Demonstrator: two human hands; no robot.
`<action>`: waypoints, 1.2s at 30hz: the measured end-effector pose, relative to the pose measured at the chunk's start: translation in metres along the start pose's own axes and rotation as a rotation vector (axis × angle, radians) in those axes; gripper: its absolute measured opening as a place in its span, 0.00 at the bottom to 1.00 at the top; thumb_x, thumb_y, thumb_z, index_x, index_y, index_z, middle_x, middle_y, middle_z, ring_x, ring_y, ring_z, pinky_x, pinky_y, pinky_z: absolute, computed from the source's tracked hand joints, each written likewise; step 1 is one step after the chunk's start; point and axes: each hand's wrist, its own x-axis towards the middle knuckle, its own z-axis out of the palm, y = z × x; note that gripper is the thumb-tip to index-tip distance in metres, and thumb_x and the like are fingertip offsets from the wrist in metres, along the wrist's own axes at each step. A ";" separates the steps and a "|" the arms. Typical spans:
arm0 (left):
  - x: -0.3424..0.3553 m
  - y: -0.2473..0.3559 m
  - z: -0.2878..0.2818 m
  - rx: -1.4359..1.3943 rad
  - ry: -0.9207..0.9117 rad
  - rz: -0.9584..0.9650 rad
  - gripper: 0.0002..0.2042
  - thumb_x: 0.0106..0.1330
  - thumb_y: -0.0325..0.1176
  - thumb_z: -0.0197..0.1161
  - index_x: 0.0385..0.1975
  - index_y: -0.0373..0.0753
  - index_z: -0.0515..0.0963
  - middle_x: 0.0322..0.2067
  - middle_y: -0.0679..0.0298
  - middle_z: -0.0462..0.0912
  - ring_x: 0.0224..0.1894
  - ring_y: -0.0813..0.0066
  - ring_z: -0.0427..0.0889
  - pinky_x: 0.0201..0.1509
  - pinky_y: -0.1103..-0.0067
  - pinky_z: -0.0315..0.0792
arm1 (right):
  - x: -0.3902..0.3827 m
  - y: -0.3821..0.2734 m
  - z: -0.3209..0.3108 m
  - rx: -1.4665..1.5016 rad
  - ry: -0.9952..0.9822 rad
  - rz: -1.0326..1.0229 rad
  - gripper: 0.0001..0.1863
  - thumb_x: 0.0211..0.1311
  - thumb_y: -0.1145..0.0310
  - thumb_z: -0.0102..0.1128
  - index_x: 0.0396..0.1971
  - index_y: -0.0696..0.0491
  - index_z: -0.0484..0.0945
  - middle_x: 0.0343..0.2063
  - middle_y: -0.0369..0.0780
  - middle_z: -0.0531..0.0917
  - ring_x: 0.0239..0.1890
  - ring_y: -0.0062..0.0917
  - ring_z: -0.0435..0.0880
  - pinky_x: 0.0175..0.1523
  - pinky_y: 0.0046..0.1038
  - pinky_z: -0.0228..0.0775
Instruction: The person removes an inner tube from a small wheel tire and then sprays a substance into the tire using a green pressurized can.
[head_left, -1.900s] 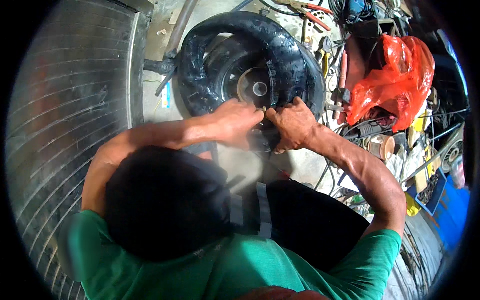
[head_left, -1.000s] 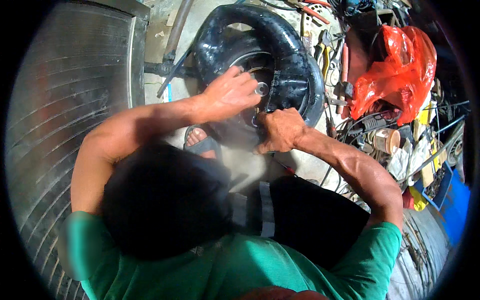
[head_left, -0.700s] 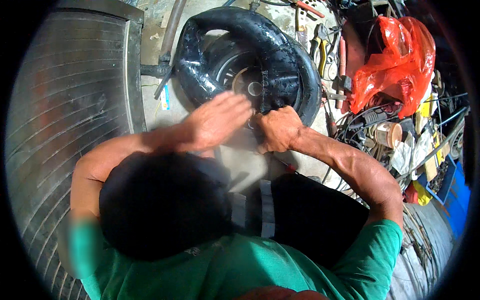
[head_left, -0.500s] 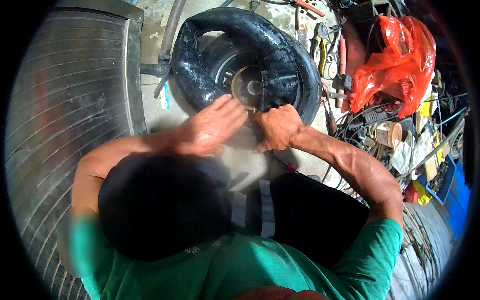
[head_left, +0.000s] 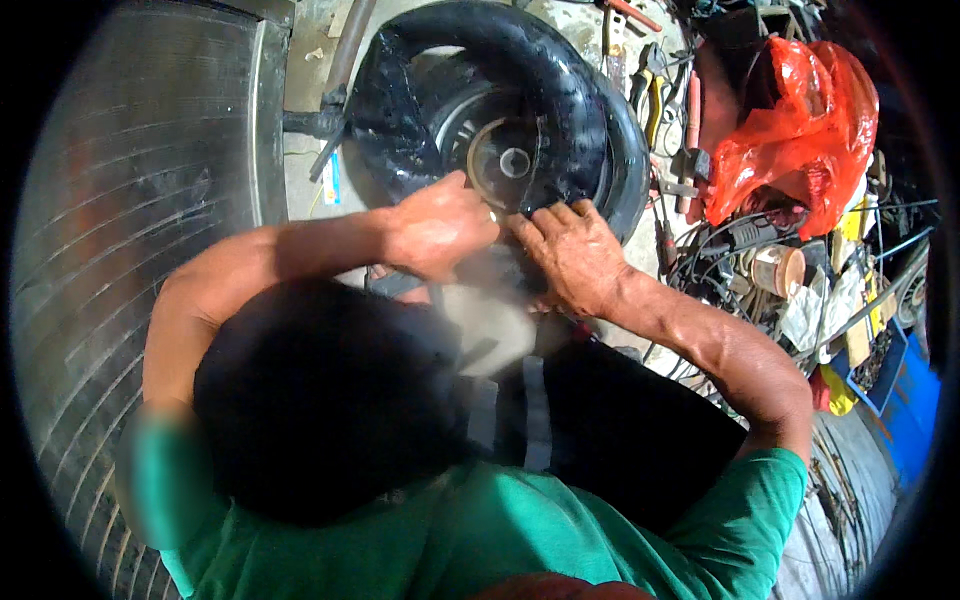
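A small wheel with a grey metal rim (head_left: 505,160) lies on the ground in front of me. Its black tyre (head_left: 625,165) has a black inner tube (head_left: 520,60) bulging loosely out of the far side. My left hand (head_left: 440,225) is curled at the near edge of the tyre, thumb pointing toward the rim. My right hand (head_left: 575,255) sits next to it, fingers bent over the same near edge. The two hands almost touch. My dark lap and green shirt hide the ground below them.
A ribbed metal shutter (head_left: 140,230) fills the left side. An orange-red plastic bag (head_left: 800,130) lies at the right among pliers (head_left: 652,90), cables and a small tin (head_left: 778,270). A blue crate (head_left: 915,410) stands at the far right.
My left hand, up on the rim a second ago, has come back down to the tyre's near edge beside my right hand. The right hand has stayed on that edge.
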 end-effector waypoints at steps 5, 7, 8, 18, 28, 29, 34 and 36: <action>0.010 -0.007 -0.011 -0.085 -0.071 0.020 0.21 0.41 0.45 0.74 0.30 0.36 0.82 0.33 0.53 0.85 0.43 0.52 0.84 0.49 0.61 0.69 | -0.003 -0.004 -0.002 -0.275 0.054 0.001 0.34 0.57 0.59 0.65 0.65 0.50 0.71 0.44 0.38 0.75 0.50 0.31 0.75 0.59 0.39 0.60; 0.013 -0.006 -0.012 -0.081 -0.092 0.019 0.21 0.40 0.45 0.74 0.30 0.36 0.82 0.33 0.53 0.85 0.43 0.52 0.84 0.50 0.61 0.69 | -0.002 -0.007 -0.001 -0.312 0.047 0.015 0.29 0.60 0.63 0.60 0.63 0.49 0.74 0.42 0.38 0.74 0.49 0.30 0.75 0.57 0.39 0.60; 0.012 -0.004 -0.014 -0.075 -0.102 0.008 0.21 0.40 0.44 0.75 0.31 0.36 0.81 0.33 0.53 0.84 0.42 0.52 0.83 0.49 0.61 0.69 | 0.000 -0.010 -0.001 -0.332 0.040 0.017 0.27 0.61 0.63 0.58 0.62 0.49 0.75 0.42 0.38 0.74 0.48 0.30 0.75 0.56 0.39 0.60; -0.003 -0.005 -0.009 -0.018 -0.068 0.042 0.25 0.39 0.40 0.76 0.40 0.38 0.78 0.41 0.56 0.78 0.51 0.57 0.75 0.51 0.64 0.63 | 0.026 -0.013 0.006 -0.131 -0.170 0.050 0.31 0.43 0.54 0.79 0.46 0.53 0.77 0.43 0.42 0.82 0.50 0.36 0.82 0.57 0.42 0.65; -0.007 0.006 -0.014 0.082 0.068 0.081 0.27 0.41 0.41 0.77 0.42 0.37 0.77 0.43 0.56 0.73 0.52 0.56 0.72 0.58 0.61 0.62 | 0.035 -0.017 -0.008 0.105 -0.314 0.087 0.34 0.45 0.47 0.76 0.45 0.57 0.77 0.35 0.48 0.88 0.42 0.43 0.89 0.55 0.44 0.73; -0.008 0.011 -0.010 0.067 0.062 0.068 0.26 0.41 0.41 0.77 0.41 0.37 0.77 0.43 0.56 0.73 0.52 0.56 0.72 0.58 0.61 0.62 | 0.032 -0.019 -0.004 0.123 -0.262 0.090 0.34 0.45 0.47 0.77 0.46 0.57 0.77 0.35 0.48 0.88 0.42 0.43 0.89 0.54 0.44 0.73; -0.001 -0.003 -0.016 -0.057 -0.017 0.063 0.24 0.37 0.43 0.77 0.33 0.37 0.79 0.37 0.57 0.76 0.48 0.57 0.75 0.55 0.64 0.63 | 0.027 -0.013 -0.003 0.220 -0.235 0.097 0.38 0.44 0.49 0.78 0.51 0.56 0.72 0.35 0.49 0.88 0.42 0.47 0.88 0.53 0.47 0.73; -0.001 -0.004 -0.013 -0.080 0.051 0.081 0.25 0.38 0.43 0.78 0.36 0.36 0.80 0.41 0.56 0.77 0.50 0.56 0.75 0.56 0.63 0.64 | 0.028 -0.012 -0.011 0.227 -0.275 0.114 0.38 0.43 0.51 0.78 0.51 0.56 0.72 0.35 0.49 0.88 0.42 0.48 0.88 0.52 0.47 0.73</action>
